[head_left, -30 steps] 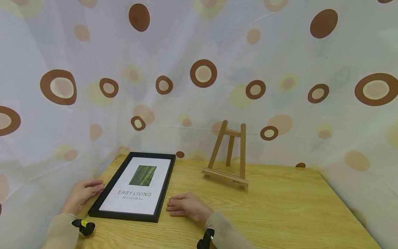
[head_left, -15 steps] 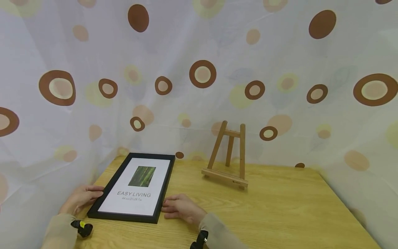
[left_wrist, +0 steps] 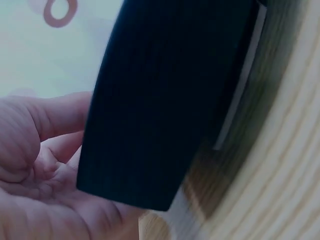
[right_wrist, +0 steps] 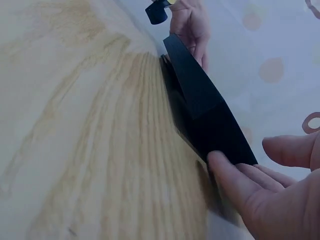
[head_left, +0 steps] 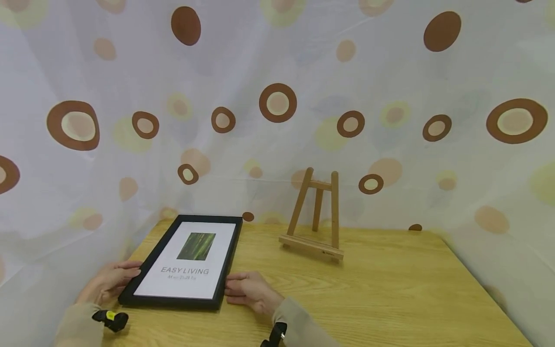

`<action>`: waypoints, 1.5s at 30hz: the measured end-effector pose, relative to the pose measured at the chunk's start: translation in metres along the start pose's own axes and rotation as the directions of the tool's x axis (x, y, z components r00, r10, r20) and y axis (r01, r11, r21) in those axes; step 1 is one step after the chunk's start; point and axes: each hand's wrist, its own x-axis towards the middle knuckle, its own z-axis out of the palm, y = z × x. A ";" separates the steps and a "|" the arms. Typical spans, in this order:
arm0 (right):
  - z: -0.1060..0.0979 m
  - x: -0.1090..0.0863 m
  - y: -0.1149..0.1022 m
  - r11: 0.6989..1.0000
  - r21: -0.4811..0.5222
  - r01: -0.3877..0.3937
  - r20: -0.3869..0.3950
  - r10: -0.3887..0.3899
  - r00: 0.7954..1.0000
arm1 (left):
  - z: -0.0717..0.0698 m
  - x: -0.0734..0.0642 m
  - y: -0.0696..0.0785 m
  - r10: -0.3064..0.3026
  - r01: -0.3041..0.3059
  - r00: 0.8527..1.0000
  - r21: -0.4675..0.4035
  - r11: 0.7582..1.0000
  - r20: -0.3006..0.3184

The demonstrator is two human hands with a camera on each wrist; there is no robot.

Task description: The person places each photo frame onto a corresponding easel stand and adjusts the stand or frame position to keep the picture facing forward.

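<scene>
A black picture frame (head_left: 172, 302) with a white "EASY LIVING" insert (head_left: 182, 284) and a small green picture lies face up at the left of the table. My left hand (head_left: 108, 281) grips its left side, thumb at the side and fingers underneath, as the left wrist view shows. On the opposite side, my right hand (head_left: 253, 291) holds the frame's edge; in the right wrist view its fingertips (right_wrist: 216, 159) meet the lower edge, with the thumb near the upper corner. A gap and shadow show under the frame's near end in that view.
A small wooden easel (head_left: 311, 243) stands toward the back, right of the frame. The wooden tabletop (head_left: 390, 289) extends to the right. A white curtain (head_left: 243, 62) with brown and beige dots surrounds the back and sides.
My right hand has moved left to the frame's right edge and taken hold. My left hand has closed in on the left edge. The view has shifted slightly; the easel stands still.
</scene>
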 end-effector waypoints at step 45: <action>-0.020 -0.007 -0.004 0.995 0.096 0.037 0.063 -0.043 0.997 | 0.009 0.001 -0.005 0.214 -0.123 0.937 -0.314 0.941 0.275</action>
